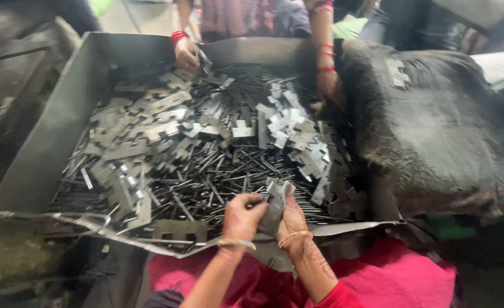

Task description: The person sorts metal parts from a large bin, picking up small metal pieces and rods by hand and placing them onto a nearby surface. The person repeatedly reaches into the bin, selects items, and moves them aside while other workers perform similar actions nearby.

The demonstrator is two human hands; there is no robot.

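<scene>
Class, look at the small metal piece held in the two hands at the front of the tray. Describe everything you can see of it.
The small grey flat metal piece looks like stamped sheet steel, dull with a slight shine, and seems notched along its top edge; motion blur hides finer detail. It is held roughly upright, tilted slightly, just above the near rim of the big grey metal tray. The left hand grips it from the left side and the right hand from the right, fingers wrapping its lower half.
</scene>
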